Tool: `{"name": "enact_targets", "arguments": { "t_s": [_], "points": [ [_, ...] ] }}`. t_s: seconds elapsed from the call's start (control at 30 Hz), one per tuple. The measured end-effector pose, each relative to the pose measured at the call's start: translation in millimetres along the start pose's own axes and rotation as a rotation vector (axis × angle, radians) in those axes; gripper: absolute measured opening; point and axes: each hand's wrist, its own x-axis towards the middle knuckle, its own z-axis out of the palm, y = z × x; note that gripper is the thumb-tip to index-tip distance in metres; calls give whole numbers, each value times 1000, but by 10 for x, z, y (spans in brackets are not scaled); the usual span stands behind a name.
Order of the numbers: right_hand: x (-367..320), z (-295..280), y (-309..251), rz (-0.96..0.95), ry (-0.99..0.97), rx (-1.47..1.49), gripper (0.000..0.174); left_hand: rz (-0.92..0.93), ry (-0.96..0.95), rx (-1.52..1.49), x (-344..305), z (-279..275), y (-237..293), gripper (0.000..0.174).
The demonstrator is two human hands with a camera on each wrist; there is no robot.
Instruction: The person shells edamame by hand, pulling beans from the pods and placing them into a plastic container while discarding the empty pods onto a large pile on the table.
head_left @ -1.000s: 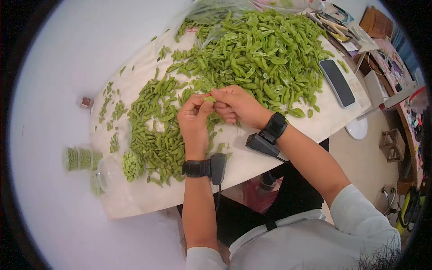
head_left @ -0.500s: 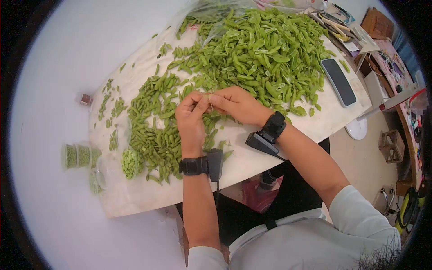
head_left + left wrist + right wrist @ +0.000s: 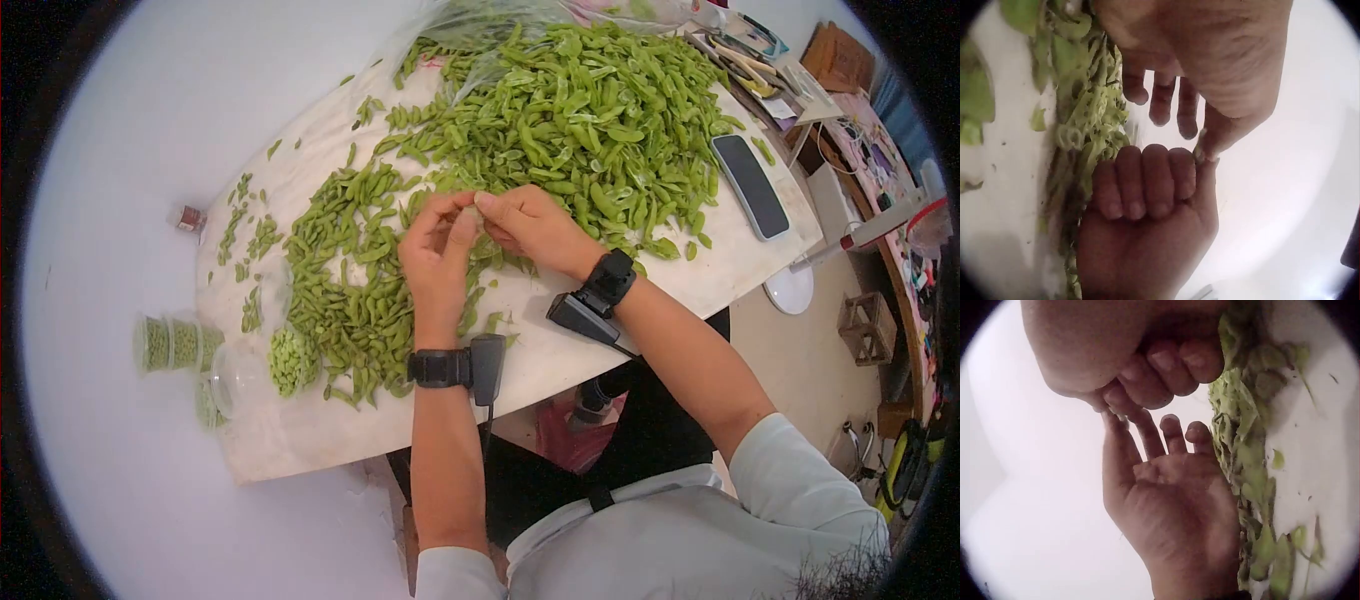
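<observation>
In the head view my left hand (image 3: 433,265) and right hand (image 3: 540,225) meet above the table, fingertips together. Between them sits a small green piece of soybean pod (image 3: 1199,149), mostly hidden, pinched by thumb and forefinger on both sides. The left hand's other fingers stand apart, while those of the right curl into its palm. Left of the hands spreads a heap of whole soybean pods (image 3: 340,240). Beyond them rises a larger pile of split, paler pods (image 3: 590,120). A clear tub of shelled beans (image 3: 292,362) is beside the whole pods.
Several lidded tubs of beans (image 3: 180,343) stand at the left edge, near a clear plastic container (image 3: 233,380). A phone (image 3: 750,185) lies right of the large pile. At the back are a plastic bag (image 3: 435,45) and a tray of tools (image 3: 745,60).
The green pod showing between the fingertips a second ago is now mostly hidden. Both hands dipped slightly left, then came back up; the left hand's fingers have spread more.
</observation>
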Motion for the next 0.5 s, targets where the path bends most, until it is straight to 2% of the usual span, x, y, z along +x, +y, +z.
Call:
{"name": "enact_targets", "arguments": {
  "t_s": [0.07, 0.13, 0.23, 0.33, 0.43, 0.5],
  "points": [
    [5, 12, 14, 1, -1, -16, 53, -157, 15, -7, -15, -19, 28, 20],
    [-2, 12, 19, 19, 4, -37, 52, -172, -9, -66, -22, -19, 47, 20],
    [-31, -14, -41, 120, -31, 118, 51, -176, -45, -117, -29, -38, 10, 20],
    [-50, 11, -96, 123, -68, 150, 51, -231, -29, -184, -31, -47, 16, 20],
    [-55, 17, -159, 250, -131, 334, 53, -245, -33, -234, -34, -78, -37, 19],
    [-49, -31, -145, 276, -247, 481, 53, -227, -42, -255, -29, -92, -65, 19]
  ]
}}
